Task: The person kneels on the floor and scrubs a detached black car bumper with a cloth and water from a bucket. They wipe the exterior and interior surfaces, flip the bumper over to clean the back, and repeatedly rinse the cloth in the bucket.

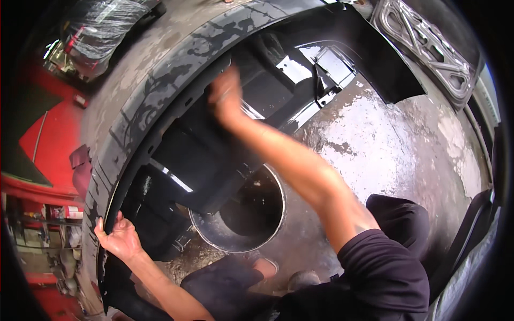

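A large curved car bumper (206,43) arches across the view, with a wet, patchy grey outer face and a black ribbed inside. My left hand (122,239) grips the bumper's edge at the lower left, thumb upright on the outer side and fingers curled at the rim. Farther up, my right hand (226,95) is at the inner edge of the bumper, blurred by motion. Whether it holds anything cannot be made out. Below the bumper stands a round tub (214,231) with a dark inside, partly covered by the bumper's inner panel.
A perforated metal panel (428,51) leans at the upper right. Something wrapped in clear plastic (101,32) stands at the upper left. Red bodywork (51,139) and a maroon cloth (80,167) lie left of the bumper. The concrete floor (364,144) has pale, worn patches.
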Demonstrator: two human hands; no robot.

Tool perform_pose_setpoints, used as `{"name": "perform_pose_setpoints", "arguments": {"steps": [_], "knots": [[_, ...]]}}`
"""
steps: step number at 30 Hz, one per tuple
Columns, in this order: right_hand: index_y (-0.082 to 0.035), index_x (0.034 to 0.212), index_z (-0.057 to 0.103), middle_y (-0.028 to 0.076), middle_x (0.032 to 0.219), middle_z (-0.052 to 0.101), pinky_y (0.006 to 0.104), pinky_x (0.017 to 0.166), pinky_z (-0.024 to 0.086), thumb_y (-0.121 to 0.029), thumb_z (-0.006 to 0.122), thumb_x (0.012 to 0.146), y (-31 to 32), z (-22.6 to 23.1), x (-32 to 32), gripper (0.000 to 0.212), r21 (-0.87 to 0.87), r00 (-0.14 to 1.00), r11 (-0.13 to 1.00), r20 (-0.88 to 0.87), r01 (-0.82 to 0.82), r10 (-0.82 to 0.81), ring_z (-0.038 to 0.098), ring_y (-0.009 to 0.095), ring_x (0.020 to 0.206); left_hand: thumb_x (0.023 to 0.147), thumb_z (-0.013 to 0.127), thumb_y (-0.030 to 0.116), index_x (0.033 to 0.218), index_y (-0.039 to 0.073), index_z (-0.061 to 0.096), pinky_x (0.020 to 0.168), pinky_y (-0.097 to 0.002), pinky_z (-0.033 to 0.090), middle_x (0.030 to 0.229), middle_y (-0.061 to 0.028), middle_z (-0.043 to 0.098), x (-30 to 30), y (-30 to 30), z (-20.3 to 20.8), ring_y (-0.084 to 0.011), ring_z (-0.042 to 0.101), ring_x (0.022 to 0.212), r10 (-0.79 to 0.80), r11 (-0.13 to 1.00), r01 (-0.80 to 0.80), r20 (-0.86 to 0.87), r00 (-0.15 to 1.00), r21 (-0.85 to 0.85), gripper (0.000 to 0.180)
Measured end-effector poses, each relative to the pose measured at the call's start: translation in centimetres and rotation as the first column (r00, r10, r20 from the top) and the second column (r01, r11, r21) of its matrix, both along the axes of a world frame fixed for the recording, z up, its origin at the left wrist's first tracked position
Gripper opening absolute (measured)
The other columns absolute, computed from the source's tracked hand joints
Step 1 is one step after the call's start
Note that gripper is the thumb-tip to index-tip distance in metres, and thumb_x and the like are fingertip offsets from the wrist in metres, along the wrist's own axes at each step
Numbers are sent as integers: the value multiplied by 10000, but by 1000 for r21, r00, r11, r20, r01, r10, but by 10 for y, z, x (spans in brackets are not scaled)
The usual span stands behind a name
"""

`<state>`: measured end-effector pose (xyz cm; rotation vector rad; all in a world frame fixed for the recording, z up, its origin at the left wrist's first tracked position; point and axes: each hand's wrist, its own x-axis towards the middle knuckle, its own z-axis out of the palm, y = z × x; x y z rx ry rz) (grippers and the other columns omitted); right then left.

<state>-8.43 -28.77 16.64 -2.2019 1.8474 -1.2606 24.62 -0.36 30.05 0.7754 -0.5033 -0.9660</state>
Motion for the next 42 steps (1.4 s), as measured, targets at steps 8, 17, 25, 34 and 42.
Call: {"name": "perform_pose_setpoints", "arguments": {"steps": [8, 17, 25, 34, 42], "knots": [[-141, 1217, 626, 140, 1364, 508, 614, 1149, 262, -177, 636, 766, 186, -26, 52, 453, -197, 820, 797, -183, -571, 543, 406, 365, 1364, 882, 663, 237, 1145, -11, 581, 597, -304, 519, 992, -163, 683, -1, 2, 3, -295, 692, 811, 64, 998, -64, 11, 998, 21, 372], [-135, 1339, 539, 233, 1400, 483, 505, 1077, 399, 5, 599, 824, 159, -52, -145, 537, -208, 982, 975, -185, -75, 36, 436, 457, 1317, 880, 662, 201, 1114, -25, 606, 638, -324, 525, 1022, -177, 687, 14, 6, 1, -325, 691, 869, -64, 998, 64, -89, 994, 0, 330], [-88, 1418, 484, 296, 1338, 507, 469, 1025, 457, 40, 651, 684, 203, -68, -41, 763, -169, 996, 981, 28, 91, -88, 517, 470, 1203, 878, 661, 157, 1137, -21, 613, 660, -336, 554, 1081, -180, 677, -3, 3, 5, -370, 686, 913, -44, 998, 40, -102, 994, -40, 318], [-33, 1269, 558, 211, 1240, 540, 458, 934, 524, 32, 625, 728, 298, 19, 26, 549, -238, 943, 932, 123, -273, 308, 562, 423, 1156, 851, 685, 193, 1204, -1, 565, 652, -304, 591, 1127, -187, 620, -12, 8, 24, -364, 676, 881, 27, 999, -31, -108, 994, -32, 420], [6, 1292, 558, 236, 1325, 515, 466, 1084, 440, -14, 611, 758, 285, 15, 10, 537, -341, 938, 879, -29, -334, 345, 510, 444, 1245, 889, 682, 186, 1215, -2, 563, 590, -281, 614, 1148, -207, 629, -60, 26, 44, -374, 688, 864, -114, 989, 102, -106, 988, -111, 395]]}}
